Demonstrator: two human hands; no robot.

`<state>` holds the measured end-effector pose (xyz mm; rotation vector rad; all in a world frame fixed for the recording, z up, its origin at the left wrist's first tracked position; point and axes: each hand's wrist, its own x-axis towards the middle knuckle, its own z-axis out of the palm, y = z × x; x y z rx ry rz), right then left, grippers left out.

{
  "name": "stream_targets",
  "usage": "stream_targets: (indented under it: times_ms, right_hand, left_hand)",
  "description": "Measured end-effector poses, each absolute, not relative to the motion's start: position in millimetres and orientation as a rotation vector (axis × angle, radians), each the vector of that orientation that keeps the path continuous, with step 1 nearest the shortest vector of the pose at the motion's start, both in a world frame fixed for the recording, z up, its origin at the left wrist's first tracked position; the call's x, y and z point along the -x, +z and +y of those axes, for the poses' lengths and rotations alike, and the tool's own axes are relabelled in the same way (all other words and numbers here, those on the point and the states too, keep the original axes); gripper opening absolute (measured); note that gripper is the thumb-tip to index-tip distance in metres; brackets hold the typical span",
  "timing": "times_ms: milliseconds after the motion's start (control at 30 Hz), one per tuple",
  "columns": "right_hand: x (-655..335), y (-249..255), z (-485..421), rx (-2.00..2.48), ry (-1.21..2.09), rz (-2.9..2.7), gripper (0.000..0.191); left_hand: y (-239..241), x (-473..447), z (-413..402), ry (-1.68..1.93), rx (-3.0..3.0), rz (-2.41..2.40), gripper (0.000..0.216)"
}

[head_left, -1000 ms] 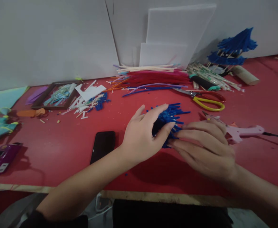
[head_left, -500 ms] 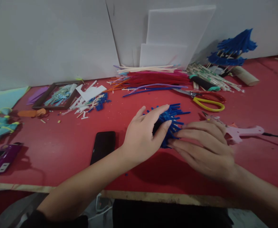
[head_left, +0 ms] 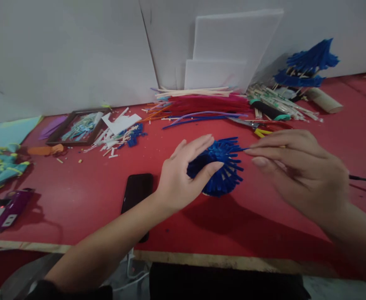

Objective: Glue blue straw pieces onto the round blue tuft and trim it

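Note:
A round, bristly piece of blue pipe cleaners [head_left: 222,181] is on the red table, its strands fanning out to the right. My left hand [head_left: 179,175] curves around its left side, fingers over the top and thumb across the front, holding it. To the right, the fingers and thumb of my right hand [head_left: 298,171] pinch the tip of one blue pipe cleaner strand [head_left: 241,149] that sticks out from the piece. Scissors [head_left: 261,132] with yellow and red handles lie behind my right hand, which partly covers them.
A black phone [head_left: 137,191] lies left of the piece. Behind are red pipe cleaners [head_left: 208,103], a black-and-green handle [head_left: 270,110], and a blue tiered model [head_left: 311,58]. Scraps, a brown tray [head_left: 53,135] and a purple device [head_left: 9,210] are at left.
My right hand has moved right and up from the piece's lower right side, and now pinches a strand at its upper right. My left hand has shifted slightly left, showing more of the piece.

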<state>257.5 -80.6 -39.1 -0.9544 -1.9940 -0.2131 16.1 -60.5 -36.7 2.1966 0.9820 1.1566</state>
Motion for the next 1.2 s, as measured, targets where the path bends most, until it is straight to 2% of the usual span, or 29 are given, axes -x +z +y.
stream_targets:
  times_ms: [233, 567, 1200]
  right_hand:
    - [-239.8, -36.5, -55.1, 0.884, -0.077, -2.059, 0.023]
    - [-228.4, -49.4, -57.6, 0.873, 0.062, -1.936, 0.014]
    - [-221.7, -47.7, -65.6, 0.941, 0.168, -1.807, 0.009]
  left_hand:
    - [-48.8, -10.7, -68.6, 1.171, -2.256, 1.097, 0.035]
    - [-40.8, -16.7, -62.9, 1.178, -2.178, 1.137, 0.020]
    - [-54.4, -22.2, -63.5, 1.280, -2.260, 1.181, 0.028]
